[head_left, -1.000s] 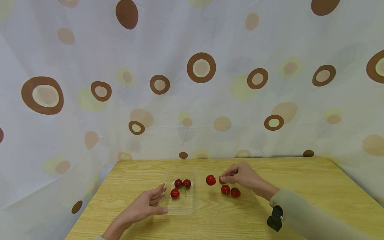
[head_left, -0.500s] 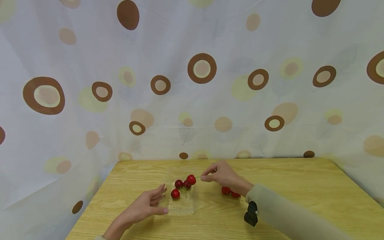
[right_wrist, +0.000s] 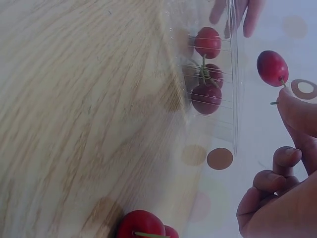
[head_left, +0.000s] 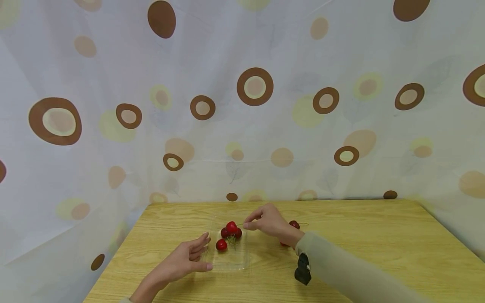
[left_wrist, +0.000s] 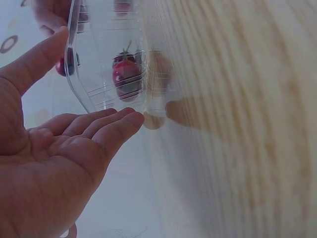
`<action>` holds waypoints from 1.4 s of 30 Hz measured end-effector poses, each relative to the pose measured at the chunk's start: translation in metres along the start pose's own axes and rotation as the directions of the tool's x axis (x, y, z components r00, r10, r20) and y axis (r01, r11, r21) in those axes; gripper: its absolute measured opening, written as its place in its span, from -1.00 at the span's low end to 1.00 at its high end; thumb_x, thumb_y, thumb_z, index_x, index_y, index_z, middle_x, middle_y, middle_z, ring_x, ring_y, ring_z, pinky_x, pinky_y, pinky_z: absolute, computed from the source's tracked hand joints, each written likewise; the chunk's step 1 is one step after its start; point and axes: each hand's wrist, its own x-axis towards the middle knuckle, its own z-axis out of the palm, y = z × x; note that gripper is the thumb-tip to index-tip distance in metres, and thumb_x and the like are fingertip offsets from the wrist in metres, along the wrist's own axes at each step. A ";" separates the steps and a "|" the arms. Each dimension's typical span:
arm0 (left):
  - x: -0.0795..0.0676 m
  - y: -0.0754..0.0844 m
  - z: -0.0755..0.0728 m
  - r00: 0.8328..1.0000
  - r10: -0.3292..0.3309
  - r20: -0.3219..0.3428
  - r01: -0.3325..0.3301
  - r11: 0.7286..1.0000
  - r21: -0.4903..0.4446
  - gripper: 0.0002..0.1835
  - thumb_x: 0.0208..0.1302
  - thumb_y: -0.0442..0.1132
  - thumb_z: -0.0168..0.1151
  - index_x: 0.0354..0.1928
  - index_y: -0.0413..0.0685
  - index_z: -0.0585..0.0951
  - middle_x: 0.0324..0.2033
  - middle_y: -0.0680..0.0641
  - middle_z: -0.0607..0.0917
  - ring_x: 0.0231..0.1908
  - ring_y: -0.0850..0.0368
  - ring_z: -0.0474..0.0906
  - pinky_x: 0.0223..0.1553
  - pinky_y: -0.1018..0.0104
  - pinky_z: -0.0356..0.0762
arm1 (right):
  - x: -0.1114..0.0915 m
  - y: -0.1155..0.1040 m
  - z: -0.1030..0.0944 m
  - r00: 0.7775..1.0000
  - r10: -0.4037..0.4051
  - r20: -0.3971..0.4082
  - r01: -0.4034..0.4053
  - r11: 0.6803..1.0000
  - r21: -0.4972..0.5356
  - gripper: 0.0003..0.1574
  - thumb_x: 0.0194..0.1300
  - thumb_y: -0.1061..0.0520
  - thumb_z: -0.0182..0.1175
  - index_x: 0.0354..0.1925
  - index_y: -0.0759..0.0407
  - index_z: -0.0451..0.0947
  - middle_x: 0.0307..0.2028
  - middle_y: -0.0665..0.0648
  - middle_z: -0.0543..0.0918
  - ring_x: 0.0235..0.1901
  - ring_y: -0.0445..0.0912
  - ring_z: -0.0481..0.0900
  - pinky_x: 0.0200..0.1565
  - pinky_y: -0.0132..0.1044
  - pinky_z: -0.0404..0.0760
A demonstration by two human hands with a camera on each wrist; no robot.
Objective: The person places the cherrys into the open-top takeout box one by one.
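Observation:
My right hand [head_left: 268, 221] pinches the stem of a red cherry [right_wrist: 272, 68] between thumb and fingertip. That cherry hangs above a clear plastic box [head_left: 229, 266], higher than its rim in the right wrist view. Inside the box lie a bright red cherry [head_left: 221, 245] and two darker cherries [right_wrist: 206, 98], their green stems bunched together. At the box's left side is my left hand [head_left: 178, 261], fingers extended and thumb held apart near the front corner. In the left wrist view its fingertips [left_wrist: 132, 119] are by the box wall; contact is hard to tell.
More loose cherries [head_left: 294, 224] lie on the wooden table [head_left: 363, 235] to the right of the box, partly hidden by my right wrist and sleeve. A patterned curtain [head_left: 212, 84] hangs behind the table. A black wrist strap [head_left: 303, 269] is on the right sleeve.
My right hand has carried the cherry leftward from beside the loose cherries to above those in the box. My left hand has stayed in place.

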 end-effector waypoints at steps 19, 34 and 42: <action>0.000 0.000 0.000 1.000 -0.007 -0.001 0.007 1.000 -0.006 0.01 0.47 -0.22 0.39 0.66 -0.33 -0.07 0.58 -0.46 0.06 0.53 -0.43 0.09 0.45 -0.26 0.24 | 0.009 0.001 0.021 1.000 0.006 -0.006 -0.006 1.000 0.011 -0.92 0.26 0.16 0.55 -0.30 0.17 0.88 -0.18 0.04 0.78 -0.17 -0.07 0.64 -0.20 -0.15 0.65; 0.000 0.001 0.000 1.000 0.004 0.002 -0.004 1.000 -0.004 0.00 0.47 -0.22 0.39 0.66 -0.35 -0.07 0.58 -0.47 0.06 0.52 -0.44 0.09 0.45 -0.25 0.25 | 0.013 0.004 0.030 0.999 0.036 -0.033 -0.036 0.999 0.001 -0.93 0.27 0.16 0.55 -0.33 0.15 0.88 -0.22 0.03 0.79 -0.20 -0.08 0.65 -0.26 -0.21 0.65; 0.001 0.001 0.001 1.000 -0.004 -0.001 0.004 1.000 -0.008 0.01 0.47 -0.22 0.40 0.65 -0.37 -0.07 0.57 -0.48 0.06 0.52 -0.45 0.08 0.45 -0.24 0.25 | 0.011 0.006 0.032 0.999 0.035 -0.024 -0.035 0.999 -0.012 -0.90 0.23 0.14 0.57 -0.30 0.15 0.88 -0.21 0.04 0.80 -0.17 -0.07 0.65 -0.18 -0.16 0.67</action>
